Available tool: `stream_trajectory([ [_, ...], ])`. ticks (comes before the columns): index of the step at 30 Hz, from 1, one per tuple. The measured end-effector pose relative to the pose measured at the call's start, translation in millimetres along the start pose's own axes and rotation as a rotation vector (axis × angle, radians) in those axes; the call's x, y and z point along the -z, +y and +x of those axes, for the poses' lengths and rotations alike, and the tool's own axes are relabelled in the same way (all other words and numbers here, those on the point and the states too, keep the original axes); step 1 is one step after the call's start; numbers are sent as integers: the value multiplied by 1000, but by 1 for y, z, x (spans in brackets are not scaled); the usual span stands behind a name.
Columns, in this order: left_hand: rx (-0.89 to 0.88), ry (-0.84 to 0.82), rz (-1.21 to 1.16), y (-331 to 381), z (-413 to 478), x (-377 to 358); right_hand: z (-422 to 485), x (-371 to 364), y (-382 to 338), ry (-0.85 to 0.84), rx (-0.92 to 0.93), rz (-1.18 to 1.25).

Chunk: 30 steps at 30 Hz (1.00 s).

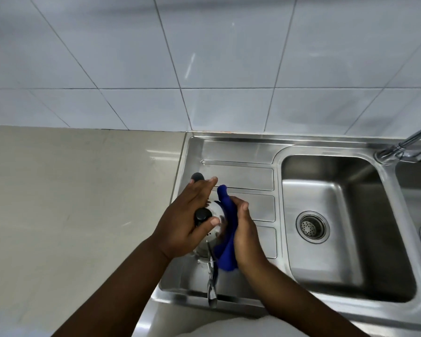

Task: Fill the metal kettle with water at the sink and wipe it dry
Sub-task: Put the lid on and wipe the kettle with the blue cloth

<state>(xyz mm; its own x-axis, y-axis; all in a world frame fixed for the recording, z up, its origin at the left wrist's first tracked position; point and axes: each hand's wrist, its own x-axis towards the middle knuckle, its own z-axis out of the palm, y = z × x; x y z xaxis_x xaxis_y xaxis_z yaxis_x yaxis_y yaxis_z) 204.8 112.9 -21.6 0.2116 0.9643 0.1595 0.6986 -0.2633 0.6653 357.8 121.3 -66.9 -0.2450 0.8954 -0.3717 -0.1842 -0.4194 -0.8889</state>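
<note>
Metal kettle (213,231): polished steel, seen from above, black knob (201,215) on the lid, black handle end (197,176) poking out past the fingertips. Standing on the ribbed steel drainboard (241,171), left of the sink basin (338,190), mostly hidden under both hands.

Left hand (187,215) laid over the kettle's top, fingers nearly straight, thumb pressed on the lid beside the knob. Right hand (246,234) gripping a blue cloth (227,229), held against the kettle's side nearest the basin; its fingers hidden behind the cloth.

Round drain strainer (312,226) in the basin floor. Chrome tap (408,147) behind the basin, to its right. Beige bench (83,203) left of the drainboard. Pale, glossy tiled wall (204,57) behind, with dark grout lines.
</note>
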Motion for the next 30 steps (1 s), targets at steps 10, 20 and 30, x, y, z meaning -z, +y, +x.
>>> stream_trajectory([
  [10,-95,-144,152,5,2,16,10,23,9,2,152,-206],
  [20,-200,-161,227,-1,9,18,24,12,-16,23,-159,-163],
  [30,-168,-72,445,1,11,8,-7,-2,-74,-174,-150,-497],
])
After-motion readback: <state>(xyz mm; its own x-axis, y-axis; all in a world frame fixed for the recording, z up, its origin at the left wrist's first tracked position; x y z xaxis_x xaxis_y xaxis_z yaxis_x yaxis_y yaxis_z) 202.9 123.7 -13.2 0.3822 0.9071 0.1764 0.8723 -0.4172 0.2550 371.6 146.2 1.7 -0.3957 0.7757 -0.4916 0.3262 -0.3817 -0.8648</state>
